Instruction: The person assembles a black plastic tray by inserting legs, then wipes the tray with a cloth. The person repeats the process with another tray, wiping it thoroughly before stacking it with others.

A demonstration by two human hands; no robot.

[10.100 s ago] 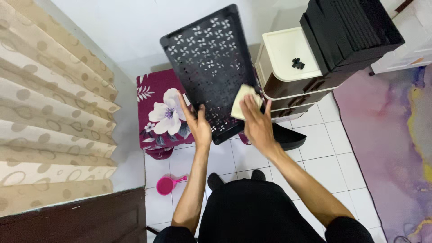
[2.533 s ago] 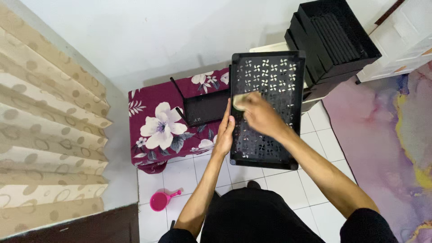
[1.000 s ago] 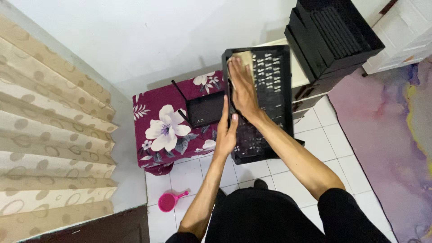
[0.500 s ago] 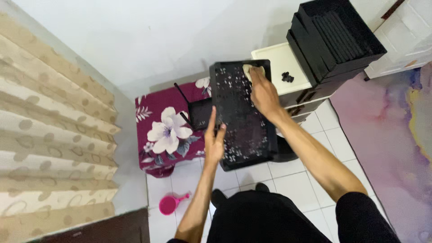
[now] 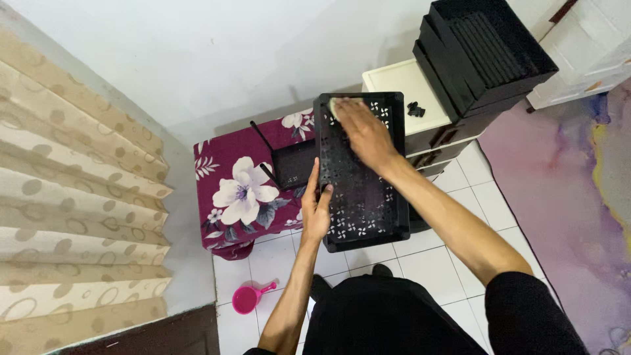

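Observation:
I hold a black perforated plastic panel (image 5: 365,204) flat in front of me. My left hand (image 5: 315,209) grips its left edge, thumb on top. My right hand (image 5: 363,130) presses a pale yellow cloth (image 5: 333,105) against the panel's far left corner; only a small bit of cloth shows past my fingers.
A maroon floral-covered box (image 5: 233,187) with a black router (image 5: 289,163) stands to the left. Behind the panel is a cream and brown drawer unit (image 5: 407,82) with black trays (image 5: 483,46) stacked on it. A pink scoop (image 5: 246,297) lies on the white tiles. A purple rug (image 5: 572,164) lies on the right.
My right hand slid the cloth from the panel's far right corner to its far left corner. The panel shifted slightly and levelled out.

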